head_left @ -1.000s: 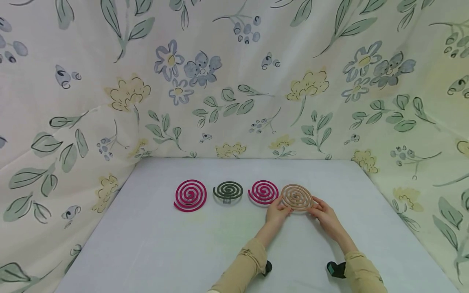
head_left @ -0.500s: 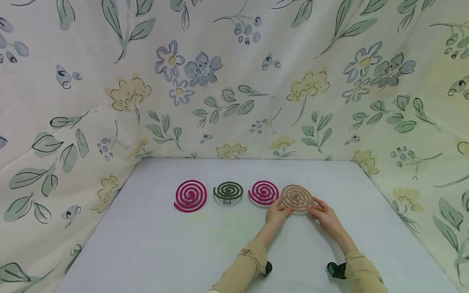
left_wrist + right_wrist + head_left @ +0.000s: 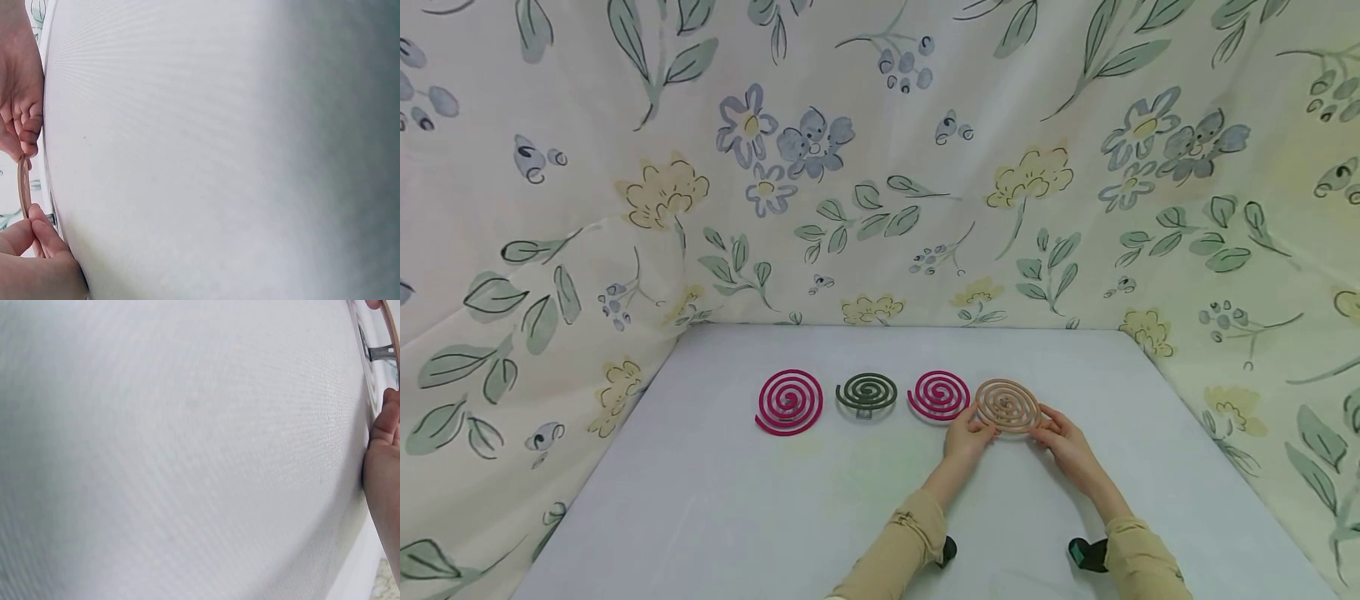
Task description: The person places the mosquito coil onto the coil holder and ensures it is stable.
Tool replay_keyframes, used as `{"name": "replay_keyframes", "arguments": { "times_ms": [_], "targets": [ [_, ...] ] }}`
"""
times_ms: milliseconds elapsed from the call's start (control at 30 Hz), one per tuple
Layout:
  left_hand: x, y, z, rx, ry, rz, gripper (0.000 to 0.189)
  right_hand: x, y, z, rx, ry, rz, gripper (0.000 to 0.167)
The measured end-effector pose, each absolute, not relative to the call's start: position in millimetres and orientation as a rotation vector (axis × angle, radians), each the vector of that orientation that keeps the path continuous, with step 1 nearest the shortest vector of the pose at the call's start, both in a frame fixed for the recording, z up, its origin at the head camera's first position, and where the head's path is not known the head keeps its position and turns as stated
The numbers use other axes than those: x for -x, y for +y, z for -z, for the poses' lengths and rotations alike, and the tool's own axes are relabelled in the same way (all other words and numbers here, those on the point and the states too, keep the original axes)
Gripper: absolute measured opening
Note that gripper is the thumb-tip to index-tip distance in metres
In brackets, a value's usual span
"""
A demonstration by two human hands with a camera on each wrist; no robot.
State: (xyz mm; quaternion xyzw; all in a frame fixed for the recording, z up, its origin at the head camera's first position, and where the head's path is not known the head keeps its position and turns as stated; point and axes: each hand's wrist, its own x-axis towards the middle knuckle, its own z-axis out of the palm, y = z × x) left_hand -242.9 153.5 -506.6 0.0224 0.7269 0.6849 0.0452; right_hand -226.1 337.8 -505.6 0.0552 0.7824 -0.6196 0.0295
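Note:
A tan mosquito coil [image 3: 1006, 405] lies flat at the right end of a row of coils. My left hand [image 3: 967, 435] pinches its near left rim between thumb and fingers. On the near right rim, my right hand [image 3: 1066, 443] pinches it too. Edge-on, the tan coil [image 3: 24, 187] spans between both hands in the left wrist view. A small metal stand [image 3: 381, 353] shows below the coil in the right wrist view. Close to the left hand is a pink coil [image 3: 938, 395]; a dark green coil [image 3: 867, 390] and another pink coil [image 3: 789, 402] lie farther left.
The coils sit toward the back of a white table [image 3: 737, 517]. A floral cloth [image 3: 880, 208] hangs behind and along the sides. A metal stand [image 3: 864, 413] peeks out under the green coil. Dark straps [image 3: 1088, 553] sit by the sleeves.

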Motion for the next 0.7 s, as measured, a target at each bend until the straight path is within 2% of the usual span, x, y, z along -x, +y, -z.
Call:
{"name": "replay_keyframes", "arguments": {
  "times_ms": [700],
  "targets": [
    [242.5, 153.3, 506.2, -0.097, 2.205, -2.122, 0.051, 227.6, 339.0, 507.5, -0.192, 2.403, 1.886, 0.068]
  ]
}}
